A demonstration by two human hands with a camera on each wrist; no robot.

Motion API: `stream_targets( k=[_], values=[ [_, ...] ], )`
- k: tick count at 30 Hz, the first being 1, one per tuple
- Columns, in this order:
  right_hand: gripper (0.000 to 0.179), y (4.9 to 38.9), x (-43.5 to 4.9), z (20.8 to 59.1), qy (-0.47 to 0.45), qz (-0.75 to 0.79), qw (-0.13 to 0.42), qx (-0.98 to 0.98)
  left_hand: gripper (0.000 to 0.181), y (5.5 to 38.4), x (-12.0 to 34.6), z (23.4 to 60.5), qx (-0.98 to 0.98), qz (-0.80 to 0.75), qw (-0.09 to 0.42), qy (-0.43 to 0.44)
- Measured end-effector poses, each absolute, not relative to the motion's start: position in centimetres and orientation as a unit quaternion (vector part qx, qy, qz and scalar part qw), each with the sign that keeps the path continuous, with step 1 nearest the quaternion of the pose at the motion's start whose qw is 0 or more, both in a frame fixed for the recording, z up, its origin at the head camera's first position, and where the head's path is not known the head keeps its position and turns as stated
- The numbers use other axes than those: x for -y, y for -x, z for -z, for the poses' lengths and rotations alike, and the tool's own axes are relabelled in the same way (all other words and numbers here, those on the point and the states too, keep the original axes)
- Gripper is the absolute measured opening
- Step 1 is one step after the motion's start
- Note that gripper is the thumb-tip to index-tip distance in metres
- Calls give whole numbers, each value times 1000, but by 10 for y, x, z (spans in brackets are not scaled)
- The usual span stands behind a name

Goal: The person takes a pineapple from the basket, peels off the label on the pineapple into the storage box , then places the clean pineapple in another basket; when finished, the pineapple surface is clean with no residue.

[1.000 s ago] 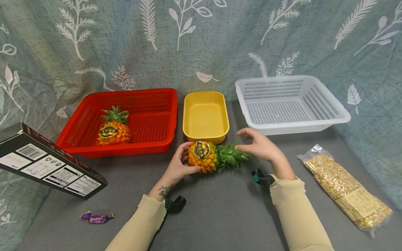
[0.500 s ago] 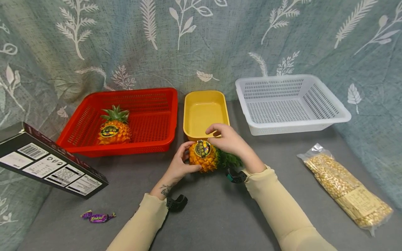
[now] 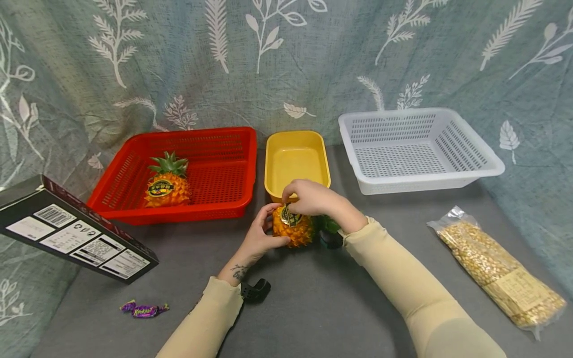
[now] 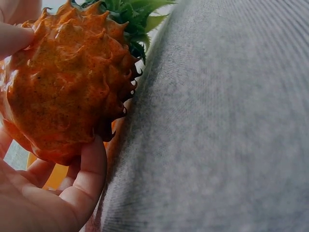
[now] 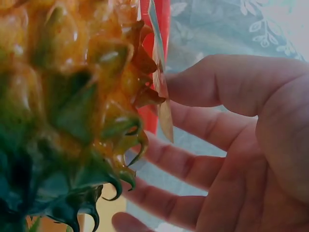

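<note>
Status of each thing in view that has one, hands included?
Held pineapple, on its side
Label, on held pineapple, one edge lifted
Left hand, gripping held pineapple
Right hand, seemingly pinching label
Red basket, upright, open-topped
Other pineapple, labelled, in red basket
Yellow tub, upright, open-topped
White basket, upright, open-topped
Corn bag, lying flat, filled
Candy, wrapped
Box, partly out of frame, sealing unclear

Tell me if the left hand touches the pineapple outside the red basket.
Touching. The left wrist view shows the thumb of the left hand against the spiny pineapple, no gap.
</note>
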State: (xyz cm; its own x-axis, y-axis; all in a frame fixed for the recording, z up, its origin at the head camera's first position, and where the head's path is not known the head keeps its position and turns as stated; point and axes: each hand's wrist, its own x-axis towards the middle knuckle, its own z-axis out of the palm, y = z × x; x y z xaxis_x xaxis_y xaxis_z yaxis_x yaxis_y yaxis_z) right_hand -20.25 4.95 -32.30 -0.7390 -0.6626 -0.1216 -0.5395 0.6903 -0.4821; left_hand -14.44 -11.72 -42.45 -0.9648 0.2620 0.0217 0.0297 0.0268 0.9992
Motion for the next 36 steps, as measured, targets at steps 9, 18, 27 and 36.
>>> stream_targets(
  k=[9, 18, 27, 36],
  values=[
    [8, 204, -50, 324, 406, 202, 67, -888, 74, 145, 118, 424, -714, -687, 89, -102],
    [14, 203, -56, 333, 507, 197, -65, -837, 75, 144, 118, 424, -712, -689, 87, -107],
    [16, 192, -80, 336, 537, 285, -105, -787, 74, 144, 117, 426, -710, -690, 79, -116],
    [15, 197, -91, 320, 533, 334, -143, -764, 75, 144, 117, 426, -714, -687, 78, -111]
  ],
)
